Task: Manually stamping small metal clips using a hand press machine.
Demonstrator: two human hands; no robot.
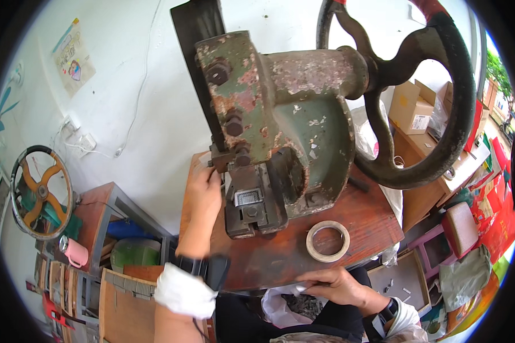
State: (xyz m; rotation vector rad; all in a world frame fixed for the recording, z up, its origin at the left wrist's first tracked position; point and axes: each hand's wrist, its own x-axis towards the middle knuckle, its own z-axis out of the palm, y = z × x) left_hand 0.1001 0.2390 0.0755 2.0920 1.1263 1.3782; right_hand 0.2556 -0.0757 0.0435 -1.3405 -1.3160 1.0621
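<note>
A hand press point(303, 80) with worn green paint stands on a red-brown wooden table point(257, 266). Its large dark handwheel point(463, 68) rises at the right. My left hand point(205, 188) is at the left side of the press, fingers closed near the ram above the die point(252, 208); what they hold, if anything, is hidden. A bright metal plate point(248, 197) lies in the die. Over the table's front edge, my right hand point(340, 286) has its fingers pinched just above a white plastic bag point(273, 303) of small dark pieces. A pale spot shows at the fingertips, too small to name.
A roll of tape point(328, 258) lies flat on the table, right of the die. Cardboard boxes point(409, 108) and a shallow tray point(403, 277) with small pieces are at the right. At the left are a second handwheel point(42, 191), a pink mug point(74, 252) and a wooden tray point(126, 311).
</note>
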